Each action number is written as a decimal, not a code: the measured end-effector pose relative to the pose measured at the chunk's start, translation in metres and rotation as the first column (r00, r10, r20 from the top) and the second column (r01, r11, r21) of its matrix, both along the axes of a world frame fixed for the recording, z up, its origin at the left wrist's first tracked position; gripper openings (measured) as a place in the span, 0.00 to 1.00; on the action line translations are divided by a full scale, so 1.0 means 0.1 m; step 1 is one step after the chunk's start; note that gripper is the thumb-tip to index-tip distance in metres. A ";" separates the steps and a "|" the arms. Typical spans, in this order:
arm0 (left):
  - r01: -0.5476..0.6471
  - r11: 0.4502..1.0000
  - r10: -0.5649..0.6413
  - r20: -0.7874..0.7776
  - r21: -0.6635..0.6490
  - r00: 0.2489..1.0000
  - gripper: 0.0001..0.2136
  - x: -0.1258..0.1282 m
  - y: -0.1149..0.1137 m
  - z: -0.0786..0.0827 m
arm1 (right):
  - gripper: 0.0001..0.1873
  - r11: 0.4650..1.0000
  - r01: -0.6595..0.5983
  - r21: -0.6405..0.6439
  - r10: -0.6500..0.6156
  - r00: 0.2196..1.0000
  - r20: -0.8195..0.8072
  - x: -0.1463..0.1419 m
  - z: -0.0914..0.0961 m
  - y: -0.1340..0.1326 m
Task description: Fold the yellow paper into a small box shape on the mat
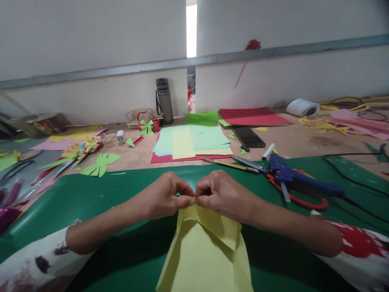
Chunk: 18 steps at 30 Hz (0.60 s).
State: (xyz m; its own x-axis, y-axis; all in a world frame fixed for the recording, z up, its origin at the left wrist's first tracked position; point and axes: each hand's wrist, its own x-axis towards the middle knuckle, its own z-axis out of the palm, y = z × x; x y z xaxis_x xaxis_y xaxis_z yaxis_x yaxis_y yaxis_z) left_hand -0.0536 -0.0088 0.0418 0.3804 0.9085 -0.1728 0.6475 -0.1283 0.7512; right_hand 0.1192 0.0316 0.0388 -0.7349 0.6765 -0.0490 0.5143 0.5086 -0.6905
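Observation:
A folded sheet of yellow paper (209, 255) hangs toward me over the green mat (127, 235), its top edge pinched between both hands. My left hand (165, 196) is closed, thumb and forefinger gripping the paper's top from the left. Right beside it, my right hand (220, 194) pinches the same edge, and the fingertips of the two hands meet. A flap of the paper is folded over below the fingers, slanting down to the right. The far end of the sheet near me runs out of view.
A blue glue gun (300, 178) lies over orange-handled scissors (316, 202) at the right, near a white marker (268, 151) and a phone (248, 136). Beyond the mat are stacked mint paper sheets (209, 138), a grey bottle (165, 101) and a green paper bow (101, 164).

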 end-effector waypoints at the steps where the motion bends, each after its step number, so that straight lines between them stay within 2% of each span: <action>1: -0.012 1.000 0.012 0.020 0.022 1.000 0.10 0.02 0.00 -0.02 | 0.07 1.000 -0.001 0.000 0.001 1.000 -0.004 0.00 -0.01 0.00; 7: -0.030 0.994 0.026 0.038 0.110 0.999 0.09 0.03 0.00 -0.08 | 0.07 1.000 -0.029 -0.004 0.028 0.998 -0.052 0.03 0.00 0.03; 12: -0.030 0.993 0.032 -0.016 0.116 0.999 0.09 -0.02 0.02 -0.03 | 0.07 0.998 -0.019 -0.064 0.015 0.997 -0.070 0.05 0.04 0.03; 18: -0.012 0.994 0.022 -0.096 0.105 0.995 0.10 -0.09 0.04 0.09 | 0.06 0.996 -0.035 -0.076 0.029 0.996 -0.083 0.08 0.03 0.07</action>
State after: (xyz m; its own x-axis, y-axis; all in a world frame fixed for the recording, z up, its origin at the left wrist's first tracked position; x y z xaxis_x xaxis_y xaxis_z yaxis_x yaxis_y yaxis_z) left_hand -0.0622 -0.0052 0.0511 0.3506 0.9298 -0.1119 0.7196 -0.1909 0.6676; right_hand 0.1276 0.0391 0.0420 -0.7599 0.6489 -0.0392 0.4389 0.4676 -0.7673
